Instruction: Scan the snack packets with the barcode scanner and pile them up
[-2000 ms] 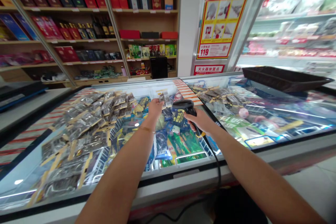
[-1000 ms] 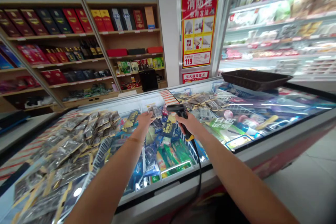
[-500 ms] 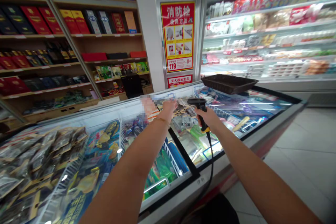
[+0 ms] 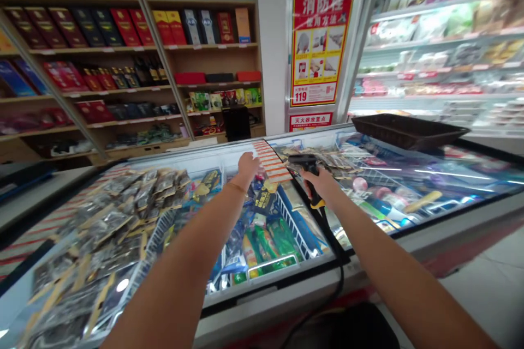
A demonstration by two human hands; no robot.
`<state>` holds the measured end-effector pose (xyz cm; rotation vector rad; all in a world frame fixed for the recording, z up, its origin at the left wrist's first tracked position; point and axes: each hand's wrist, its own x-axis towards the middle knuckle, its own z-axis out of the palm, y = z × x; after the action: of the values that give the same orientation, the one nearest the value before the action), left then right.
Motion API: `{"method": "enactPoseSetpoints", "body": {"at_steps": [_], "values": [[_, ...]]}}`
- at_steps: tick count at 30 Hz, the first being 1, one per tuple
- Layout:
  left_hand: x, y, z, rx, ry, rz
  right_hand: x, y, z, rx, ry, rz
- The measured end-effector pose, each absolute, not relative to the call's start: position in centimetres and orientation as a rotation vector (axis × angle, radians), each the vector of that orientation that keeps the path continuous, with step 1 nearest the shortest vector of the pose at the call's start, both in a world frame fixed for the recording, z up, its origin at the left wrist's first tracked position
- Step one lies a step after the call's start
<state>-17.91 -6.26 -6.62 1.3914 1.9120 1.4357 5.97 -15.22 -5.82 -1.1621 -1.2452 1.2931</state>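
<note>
My right hand (image 4: 321, 184) is wrapped round the grip of a black and yellow barcode scanner (image 4: 311, 174), its head pointing left and its cable hanging down over the freezer front. To the left of the scanner, my left hand (image 4: 248, 168) is above the chest freezer (image 4: 262, 289), fingers partly spread, with nothing visible in it. Beside that hand lies a red-and-white striped strip (image 4: 271, 162). Flat clear packets with dark contents form a large heap (image 4: 110, 218) on the left glass. A smaller group of similar packets (image 4: 333, 159) lies beyond the scanner.
White wire baskets (image 4: 292, 218) inside the freezer hold green, blue and yellow packs. A dark brown tray (image 4: 409, 130) stands on the right glass. Behind are shelves of boxes (image 4: 204, 27), a red fire-hydrant sign (image 4: 321, 46) and a lit chiller (image 4: 442, 49).
My view has turned left. My left hand has moved left, away from the packets beside the scanner. My right hand still holds the scanner.
</note>
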Motion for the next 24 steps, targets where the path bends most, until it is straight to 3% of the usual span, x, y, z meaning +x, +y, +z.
{"method": "enactPoseSetpoints", "body": {"at_steps": [9, 14, 20, 24], "values": [[-33.0, -15.7, -3.2, 1.446, 2.491, 1.217, -3.3, -17.4, -7.0, -1.050, -1.384, 1.421], [-39.9, -19.4, -2.1, 1.368, 3.010, 0.635, -4.4, -17.8, -8.7, -1.043, -1.441, 1.408], [-43.6, -21.2, -1.1, 1.287, 3.033, 0.263, -3.6, -17.7, -9.9, -1.092, -1.489, 1.381], [-42.9, -21.0, -1.2, 1.342, 3.040, 0.208, -3.3, -17.7, -10.0, -1.093, -1.486, 1.382]]}}
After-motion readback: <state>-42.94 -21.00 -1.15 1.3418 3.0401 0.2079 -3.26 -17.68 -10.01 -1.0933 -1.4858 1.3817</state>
